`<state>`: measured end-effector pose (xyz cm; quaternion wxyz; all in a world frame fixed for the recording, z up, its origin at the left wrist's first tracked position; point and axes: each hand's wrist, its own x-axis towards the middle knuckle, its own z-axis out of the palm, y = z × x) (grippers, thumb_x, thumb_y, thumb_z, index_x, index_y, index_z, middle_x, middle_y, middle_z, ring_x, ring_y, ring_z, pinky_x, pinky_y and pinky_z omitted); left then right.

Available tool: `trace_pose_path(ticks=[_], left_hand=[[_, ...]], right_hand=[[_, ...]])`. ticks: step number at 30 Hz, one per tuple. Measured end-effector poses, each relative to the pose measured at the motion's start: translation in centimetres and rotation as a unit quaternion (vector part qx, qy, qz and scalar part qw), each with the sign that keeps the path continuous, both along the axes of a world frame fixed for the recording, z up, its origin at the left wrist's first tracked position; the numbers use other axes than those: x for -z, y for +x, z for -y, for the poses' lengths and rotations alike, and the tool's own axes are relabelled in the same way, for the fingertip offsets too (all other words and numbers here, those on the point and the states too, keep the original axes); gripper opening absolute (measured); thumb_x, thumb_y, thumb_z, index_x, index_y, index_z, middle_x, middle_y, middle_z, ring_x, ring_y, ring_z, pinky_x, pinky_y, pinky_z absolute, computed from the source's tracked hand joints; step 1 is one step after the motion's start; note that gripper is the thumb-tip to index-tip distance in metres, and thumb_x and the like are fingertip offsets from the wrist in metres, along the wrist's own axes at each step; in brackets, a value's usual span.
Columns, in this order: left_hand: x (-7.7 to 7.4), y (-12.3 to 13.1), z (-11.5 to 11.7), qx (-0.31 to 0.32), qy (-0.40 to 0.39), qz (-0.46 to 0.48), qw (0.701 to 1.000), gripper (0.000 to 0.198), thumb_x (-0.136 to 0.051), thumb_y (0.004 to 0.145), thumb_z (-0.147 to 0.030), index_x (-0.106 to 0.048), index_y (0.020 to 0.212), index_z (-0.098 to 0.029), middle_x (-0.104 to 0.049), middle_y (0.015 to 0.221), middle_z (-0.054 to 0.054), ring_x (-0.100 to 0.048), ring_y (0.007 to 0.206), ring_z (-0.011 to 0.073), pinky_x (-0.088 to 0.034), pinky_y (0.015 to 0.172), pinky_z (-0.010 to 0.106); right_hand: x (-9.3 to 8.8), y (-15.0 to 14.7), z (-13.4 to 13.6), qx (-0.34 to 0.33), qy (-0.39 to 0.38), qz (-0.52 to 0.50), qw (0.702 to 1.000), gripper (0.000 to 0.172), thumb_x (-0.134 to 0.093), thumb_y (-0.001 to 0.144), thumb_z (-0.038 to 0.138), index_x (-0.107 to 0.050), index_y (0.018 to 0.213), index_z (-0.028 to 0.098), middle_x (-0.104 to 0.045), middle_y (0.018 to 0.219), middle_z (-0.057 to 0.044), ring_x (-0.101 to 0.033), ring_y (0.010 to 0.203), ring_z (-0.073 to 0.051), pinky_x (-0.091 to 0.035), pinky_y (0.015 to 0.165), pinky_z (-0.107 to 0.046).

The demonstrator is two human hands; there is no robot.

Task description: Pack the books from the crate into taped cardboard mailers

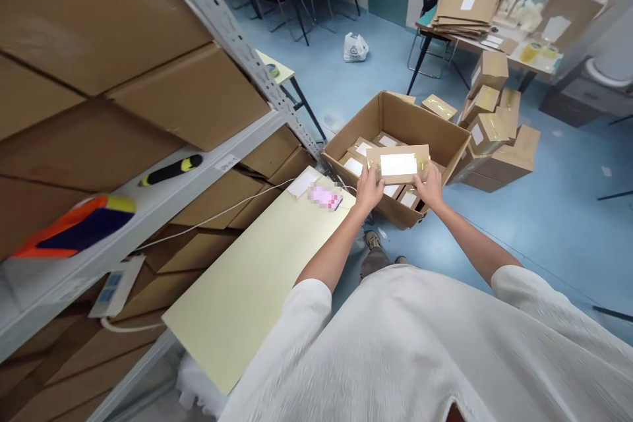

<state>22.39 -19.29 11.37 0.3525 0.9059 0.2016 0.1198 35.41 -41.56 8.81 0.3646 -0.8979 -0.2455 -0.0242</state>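
Between my two hands I hold a small cardboard box with a white label on its upper face and tape at both ends. My left hand grips its left end, and my right hand grips its right end. Below it stands a large open carton on the floor. Several small labelled boxes lie inside the carton, partly hidden by the held box and my hands.
Left of me is a pale table with a phone on it. A metal shelf with large cartons runs along the left. Stacked boxes stand right of the carton. Farther back are a cluttered table and a white bag.
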Motion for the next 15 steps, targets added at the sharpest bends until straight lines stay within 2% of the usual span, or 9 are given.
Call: trace_pose_path(ticks=[4,8,12,15], left_hand=[[1.5,3.3,-1.3,0.034,-0.06,-0.012,0.998,0.072,-0.059,0.102,-0.029,-0.04,0.171,-0.024,-0.049,0.172,0.017,-0.044,0.161,0.0377,-0.04,0.131,0.058],[3.2,6.4,-3.4,0.052,-0.066,-0.056,0.995,0.065,-0.058,0.102,-0.028,-0.047,0.166,-0.024,-0.057,0.165,0.016,-0.05,0.156,0.0372,-0.04,0.131,0.058],[5.1,9.1,-5.8,0.078,-0.061,-0.131,0.986,0.059,-0.062,0.099,-0.025,-0.056,0.158,-0.022,-0.063,0.159,0.017,-0.056,0.151,0.0386,-0.041,0.13,0.056],[6.8,10.7,-7.3,0.111,-0.068,-0.17,0.977,0.061,-0.065,0.098,-0.023,-0.057,0.158,-0.02,-0.065,0.158,0.018,-0.058,0.149,0.0384,-0.043,0.128,0.054]], right_hand=[[1.3,2.0,0.1,0.038,-0.021,-0.022,0.999,0.081,-0.055,0.1,0.047,-0.029,0.173,0.024,-0.049,0.169,-0.019,-0.045,0.153,-0.041,-0.04,0.127,-0.067],[3.3,3.4,-0.9,0.069,-0.048,-0.055,0.995,0.081,-0.056,0.099,0.046,-0.031,0.173,0.024,-0.052,0.167,-0.019,-0.048,0.152,-0.042,-0.042,0.126,-0.068],[5.4,3.5,-2.2,0.101,-0.058,-0.11,0.987,0.083,-0.058,0.098,0.047,-0.032,0.172,0.02,-0.051,0.168,-0.02,-0.048,0.153,-0.042,-0.042,0.127,-0.066],[6.7,3.0,-3.1,0.127,-0.053,-0.159,0.978,0.081,-0.056,0.098,0.048,-0.034,0.171,0.02,-0.052,0.168,-0.02,-0.048,0.155,-0.042,-0.044,0.126,-0.064]])
